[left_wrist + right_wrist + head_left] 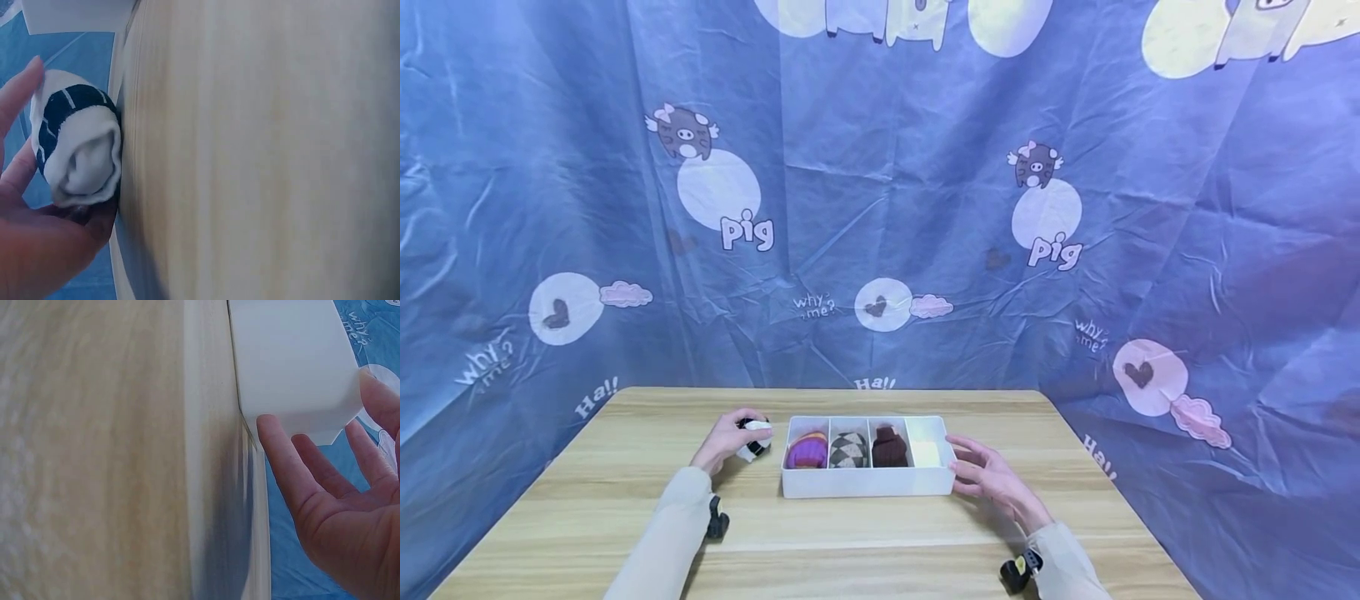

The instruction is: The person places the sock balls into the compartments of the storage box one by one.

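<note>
My left hand (724, 442) grips a rolled sock (87, 150), white with a black patterned band, just left of a white divided box (868, 483). The sock's rolled opening faces the left wrist camera, close over the wood. In the box, from left to right, sit a purple and orange striped sock (807, 451), a grey and white diamond-patterned sock (849, 451) and a dark brown ribbed sock (890, 450). Bare white shows in the rightmost compartment. With fingers spread, my right hand (992, 477) touches the box's right end; its fingertips (267, 420) lie against the wall.
The box stands on a light wooden table (865, 550), towards its far edge. Behind and at both sides hangs a blue curtain (880, 208) printed with pigs, hearts and words. Small dark devices are strapped to both wrists.
</note>
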`<state>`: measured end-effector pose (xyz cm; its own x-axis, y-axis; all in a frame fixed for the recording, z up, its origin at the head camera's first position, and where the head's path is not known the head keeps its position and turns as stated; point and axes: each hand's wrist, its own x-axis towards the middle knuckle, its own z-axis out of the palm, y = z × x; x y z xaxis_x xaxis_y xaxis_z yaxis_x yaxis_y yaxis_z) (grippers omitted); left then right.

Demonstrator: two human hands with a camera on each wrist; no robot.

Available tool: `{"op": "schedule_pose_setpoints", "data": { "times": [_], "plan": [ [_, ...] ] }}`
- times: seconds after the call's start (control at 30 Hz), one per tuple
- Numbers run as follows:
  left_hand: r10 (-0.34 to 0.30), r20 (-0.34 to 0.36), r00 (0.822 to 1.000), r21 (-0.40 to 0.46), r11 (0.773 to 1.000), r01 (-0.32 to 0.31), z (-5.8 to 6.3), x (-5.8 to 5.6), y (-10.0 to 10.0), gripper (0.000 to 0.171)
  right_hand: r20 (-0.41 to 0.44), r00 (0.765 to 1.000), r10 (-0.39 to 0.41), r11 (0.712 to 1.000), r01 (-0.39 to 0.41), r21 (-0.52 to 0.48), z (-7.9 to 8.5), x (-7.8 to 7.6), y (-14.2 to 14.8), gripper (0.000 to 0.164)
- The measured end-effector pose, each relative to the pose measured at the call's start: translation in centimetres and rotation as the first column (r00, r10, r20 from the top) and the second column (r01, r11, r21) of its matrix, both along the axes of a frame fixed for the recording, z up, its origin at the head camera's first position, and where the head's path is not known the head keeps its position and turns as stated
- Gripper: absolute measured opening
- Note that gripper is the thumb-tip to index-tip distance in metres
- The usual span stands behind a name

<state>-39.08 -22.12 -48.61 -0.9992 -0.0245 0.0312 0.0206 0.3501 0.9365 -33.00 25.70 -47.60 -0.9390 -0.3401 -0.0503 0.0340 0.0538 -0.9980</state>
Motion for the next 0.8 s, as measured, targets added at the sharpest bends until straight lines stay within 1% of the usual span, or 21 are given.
{"op": "schedule_pose_setpoints", "data": {
  "times": [0.1,0.27,0.37,0.5,0.67,0.8],
  "plan": [
    [-0.027,-0.005,1.0,-0.028,0.999,0.026,-0.02,0.13,-0.17,0.034,0.003,1.0,-0.002,1.0,0.002,-0.007,-0.08,0.05,0.0,0.067],
    [-0.06,-0.004,0.998,-0.024,0.998,0.06,0.13,0.39,-0.3,0.038,0.005,1.0,-0.008,1.0,0.008,-0.015,-0.11,0.07,-0.03,0.068],
    [-0.054,0.002,0.999,-0.01,0.998,0.054,0.24,0.57,-0.33,0.042,0.003,1.0,-0.009,1.0,0.009,-0.011,-0.16,0.05,-0.05,0.068],
    [-0.038,0.004,0.999,-0.011,0.999,0.039,0.38,0.65,-0.43,0.05,-0.001,1.0,-0.009,1.0,0.009,-0.004,-0.26,0.03,-0.05,0.068],
    [-0.043,-0.035,0.998,-0.023,0.999,0.042,0.71,0.67,-0.49,0.058,-0.005,1.0,-0.013,1.0,0.013,0.002,-0.07,0.08,-0.09,0.067],
    [-0.037,-0.062,0.997,-0.042,0.999,0.035,0.98,0.76,-0.35,0.059,-0.006,1.0,-0.011,1.0,0.011,0.005,0.02,0.1,-0.07,0.067]
  ]
}}
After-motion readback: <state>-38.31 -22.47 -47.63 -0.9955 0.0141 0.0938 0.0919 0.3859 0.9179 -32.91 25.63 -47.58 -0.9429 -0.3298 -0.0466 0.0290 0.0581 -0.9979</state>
